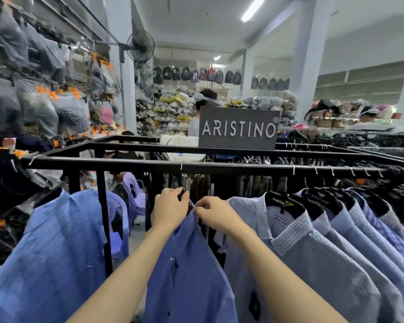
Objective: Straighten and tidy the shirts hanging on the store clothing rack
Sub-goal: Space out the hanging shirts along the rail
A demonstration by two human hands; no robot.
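A black metal rack rail [219, 166] runs across the view. A blue shirt [187, 264] hangs from it in the middle. My left hand [170, 207] grips the top of its black hanger at the collar. My right hand [216, 214] pinches the collar of the same shirt from the right side. Another blue shirt [54, 248] hangs alone at the left. To the right, several light blue and checked shirts [313, 241] hang close together on black hangers.
A grey ARISTINO sign [238, 128] stands on the rack's far bar. A person [201, 113] stands behind it. Purple plastic chairs [133, 197] sit on the floor beyond the rack. Bagged goods line the left wall [44, 101]; dark clothes fill racks at the right [383, 145].
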